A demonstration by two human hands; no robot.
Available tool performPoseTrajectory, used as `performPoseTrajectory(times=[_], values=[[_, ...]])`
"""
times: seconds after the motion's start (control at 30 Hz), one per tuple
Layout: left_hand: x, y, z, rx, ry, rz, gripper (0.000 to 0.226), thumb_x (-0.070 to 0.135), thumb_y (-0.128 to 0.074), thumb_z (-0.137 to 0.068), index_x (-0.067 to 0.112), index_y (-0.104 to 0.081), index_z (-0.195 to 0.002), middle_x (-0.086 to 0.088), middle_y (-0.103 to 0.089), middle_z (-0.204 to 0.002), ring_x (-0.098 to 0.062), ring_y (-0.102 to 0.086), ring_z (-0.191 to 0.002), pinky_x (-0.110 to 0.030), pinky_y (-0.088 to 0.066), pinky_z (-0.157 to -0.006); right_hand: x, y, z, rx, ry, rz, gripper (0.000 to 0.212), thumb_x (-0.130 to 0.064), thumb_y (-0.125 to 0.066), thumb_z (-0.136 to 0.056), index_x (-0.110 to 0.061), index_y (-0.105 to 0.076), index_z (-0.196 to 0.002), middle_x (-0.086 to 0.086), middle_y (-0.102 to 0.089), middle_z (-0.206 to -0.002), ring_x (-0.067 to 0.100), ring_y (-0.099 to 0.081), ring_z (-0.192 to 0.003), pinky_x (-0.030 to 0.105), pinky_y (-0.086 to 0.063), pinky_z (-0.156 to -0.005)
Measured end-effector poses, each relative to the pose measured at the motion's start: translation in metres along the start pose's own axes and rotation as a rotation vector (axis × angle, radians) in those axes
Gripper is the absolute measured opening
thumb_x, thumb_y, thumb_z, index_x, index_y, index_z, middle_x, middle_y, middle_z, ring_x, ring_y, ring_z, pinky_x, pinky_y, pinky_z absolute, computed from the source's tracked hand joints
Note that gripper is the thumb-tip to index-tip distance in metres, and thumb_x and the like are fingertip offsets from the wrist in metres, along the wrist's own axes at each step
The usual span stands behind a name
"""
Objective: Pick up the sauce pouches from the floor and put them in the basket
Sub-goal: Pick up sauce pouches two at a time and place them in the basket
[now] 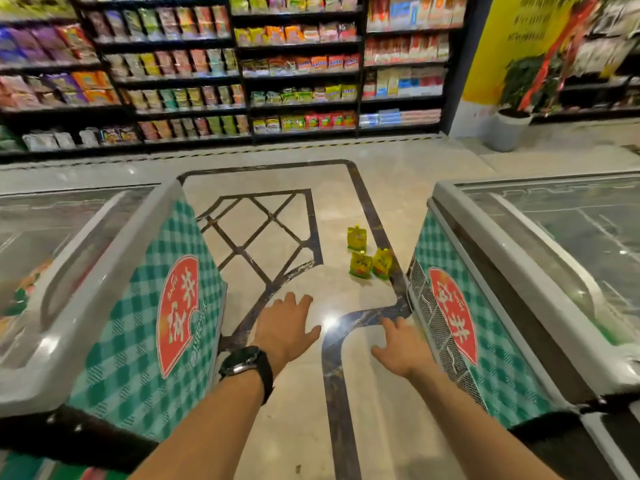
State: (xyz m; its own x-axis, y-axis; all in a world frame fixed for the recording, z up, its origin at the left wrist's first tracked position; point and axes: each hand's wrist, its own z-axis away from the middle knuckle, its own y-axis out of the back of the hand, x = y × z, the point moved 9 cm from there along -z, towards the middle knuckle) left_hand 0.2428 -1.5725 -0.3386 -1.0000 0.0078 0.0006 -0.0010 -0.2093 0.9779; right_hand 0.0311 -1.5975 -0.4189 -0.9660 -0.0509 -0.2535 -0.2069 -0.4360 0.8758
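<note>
Nearest to us, our left hand (287, 327), with a black wristwatch (244, 362) on its wrist, and our right hand (398, 348) reach forward above the glossy beige stone floor (346, 188), fingers spread apart and holding nothing. We judge the step in hand to be the approach: we should walk forward, crouch, and take each pouch by its upper body. The lane runs between the grey, green-checked left chest freezer (145, 306) and the matching right chest freezer (485, 306). The right one's corner sits near the pouches, so the open middle is the safer way in. Beyond our hands three small yellow sauce pouches stand upright: the near-left pouch (361, 265) and near-right pouch (382, 264) just beside each other, the far pouch (356, 237) behind them. Black shelves of packets (298, 71) close the aisle. We see no basket.
</note>
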Motion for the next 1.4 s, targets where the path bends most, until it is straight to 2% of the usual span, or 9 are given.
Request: performPoseTrajectory(times=[0.17, 0.3, 0.47, 0.63, 0.8, 0.97, 1.1, 1.23, 1.4], values=[[-0.019, 0.003, -0.111, -0.021, -0.058, -0.015, 0.062, 0.058, -0.043, -0.097, 0.025, -0.03, -0.148, -0.009, -0.046, -0.141, -0.029, -0.055, -0.122, -0.041, -0.048, -0.093, -0.01, 0.041, -0.091, 0.042, -0.014, -0.008, 0.058, -0.04, -0.053, -0.094, -0.022, -0.036, -0.146, 0.01, -0.038, -0.146, 0.031, -0.041, -0.132, 0.043, -0.045, -0.098], [-0.041, 0.021, -0.208, 0.0, -0.123, -0.029, 0.061, 0.057, -0.045, -0.097, 0.024, -0.032, -0.147, -0.009, -0.047, -0.143, -0.029, -0.053, -0.126, -0.039, -0.048, -0.095, -0.005, 0.079, -0.162, 0.067, -0.106, -0.018, 0.06, -0.045, -0.052, -0.094, -0.024, -0.034, -0.147, 0.01, -0.038, -0.147, 0.031, -0.042, -0.132, 0.046, -0.047, -0.099], [-0.06, 0.044, -0.317, -0.016, -0.164, -0.085, 0.057, 0.057, -0.043, -0.098, 0.023, -0.036, -0.142, -0.009, -0.049, -0.137, -0.028, -0.056, -0.118, -0.04, -0.05, -0.09, -0.002, 0.13, -0.231, 0.099, -0.201, -0.048, 0.065, -0.044, -0.055, -0.092, -0.024, -0.032, -0.149, 0.01, -0.04, -0.144, 0.031, -0.043, -0.131, 0.046, -0.047, -0.099], [-0.034, 0.048, -0.413, -0.032, -0.27, -0.095, 0.058, 0.055, -0.042, -0.099, 0.022, -0.034, -0.146, -0.009, -0.047, -0.14, -0.029, -0.055, -0.121, -0.038, -0.049, -0.09, 0.026, 0.159, -0.303, 0.093, -0.283, -0.058, 0.063, -0.042, -0.058, -0.092, -0.024, -0.033, -0.147, 0.01, -0.044, -0.142, 0.029, -0.045, -0.129, 0.04, -0.045, -0.099], [-0.01, 0.027, -0.524, -0.077, -0.292, -0.162, 0.056, 0.054, -0.039, -0.1, 0.022, -0.034, -0.146, -0.008, -0.048, -0.137, -0.029, -0.055, -0.119, -0.037, -0.047, -0.08, 0.071, 0.166, -0.413, 0.028, -0.295, -0.058, 0.062, -0.04, -0.055, -0.092, -0.021, -0.033, -0.147, 0.012, -0.04, -0.144, 0.032, -0.043, -0.131, 0.043, -0.045, -0.102], [0.01, -0.022, -0.635, -0.18, -0.276, -0.242, 0.054, 0.053, -0.038, -0.1, 0.021, -0.032, -0.143, -0.01, -0.047, -0.135, -0.028, -0.055, -0.113, -0.036, -0.046, -0.077, 0.117, 0.143, -0.541, -0.114, -0.272, -0.083, 0.065, -0.042, -0.052, -0.093, -0.021, -0.029, -0.149, 0.014, -0.033, -0.149, 0.035, -0.038, -0.133, 0.047, -0.045, -0.101], [0.027, -0.077, -0.719, -0.224, -0.299, -0.242, 0.054, 0.055, -0.039, -0.099, 0.022, -0.033, -0.142, -0.009, -0.046, -0.139, -0.029, -0.055, -0.116, -0.037, -0.05, -0.083, 0.155, 0.098, -0.63, -0.217, -0.282, -0.099, 0.06, -0.038, -0.053, -0.091, -0.019, -0.034, -0.144, 0.014, -0.038, -0.144, 0.035, -0.041, -0.129, 0.044, -0.045, -0.099], [0.048, -0.164, -0.799, -0.253, -0.325, -0.267, 0.057, 0.055, -0.038, -0.099, 0.024, -0.03, -0.146, -0.007, -0.042, -0.145, -0.028, -0.053, -0.122, -0.038, -0.051, -0.081, 0.202, 0.035, -0.722, -0.25, -0.293, -0.108, 0.06, -0.039, -0.054, -0.089, -0.02, -0.035, -0.143, 0.015, -0.038, -0.143, 0.036, -0.044, -0.127, 0.044, -0.046, -0.099], [0.064, -0.295, -0.884, -0.249, -0.387, -0.289, 0.057, 0.053, -0.042, -0.099, 0.023, -0.029, -0.145, -0.007, -0.044, -0.135, -0.028, -0.054, -0.116, -0.04, -0.051, -0.079, 0.26, -0.054, -0.835, -0.216, -0.299, -0.054, 0.063, -0.042, -0.059, -0.088, -0.014, -0.036, -0.139, 0.017, -0.038, -0.144, 0.037, -0.044, -0.127, 0.045, -0.048, -0.097]])
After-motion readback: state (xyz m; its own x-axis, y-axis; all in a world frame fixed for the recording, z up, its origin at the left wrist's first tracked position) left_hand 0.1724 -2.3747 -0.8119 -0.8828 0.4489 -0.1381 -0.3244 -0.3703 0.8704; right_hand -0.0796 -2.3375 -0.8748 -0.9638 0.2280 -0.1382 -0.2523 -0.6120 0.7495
